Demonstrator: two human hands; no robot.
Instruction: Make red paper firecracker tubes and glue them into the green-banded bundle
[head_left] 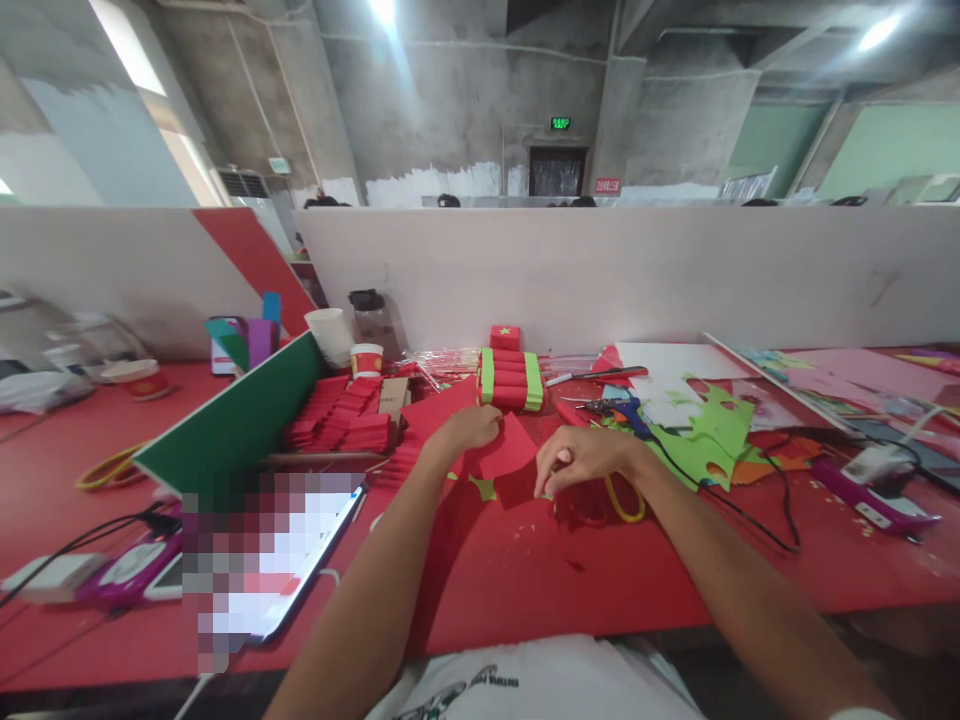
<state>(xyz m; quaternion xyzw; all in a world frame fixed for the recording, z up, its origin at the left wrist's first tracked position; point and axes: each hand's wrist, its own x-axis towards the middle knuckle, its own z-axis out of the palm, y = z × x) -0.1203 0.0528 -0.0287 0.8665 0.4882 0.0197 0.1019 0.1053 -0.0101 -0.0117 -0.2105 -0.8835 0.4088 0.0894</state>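
left hand [474,428] touches the red paper [508,452] lying between both hands; fingertips hidden, grip cannot be told. right hand [586,456], fingers curled, partly covers a yellow handle [632,519]; whether it pinches anything is unclear.

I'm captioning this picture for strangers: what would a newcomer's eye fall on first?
Probably the bundle of red rolls with lime-green bands, near the centre, in front of the pale partition. Next, the dark green board slanting upward at left, and the cut lime-green paper at right. Below the bundle, the left hand touches red paper.
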